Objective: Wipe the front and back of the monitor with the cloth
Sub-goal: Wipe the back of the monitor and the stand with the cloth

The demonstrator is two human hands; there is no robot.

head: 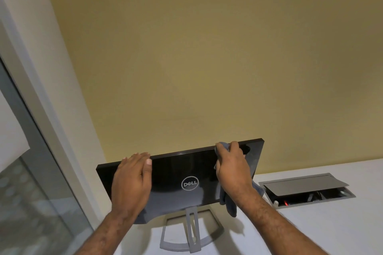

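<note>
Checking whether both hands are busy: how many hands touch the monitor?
2: the left hand rests on the glossy black monitor back; the right hand holds the grey cloth at its top edge.

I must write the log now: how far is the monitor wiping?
Done: cannot tell; no wiped area shows. In hand: right hand presses the cloth near the top edge of the monitor back, Dell logo facing; left hand steadies it. Left: front, hidden here.
</note>
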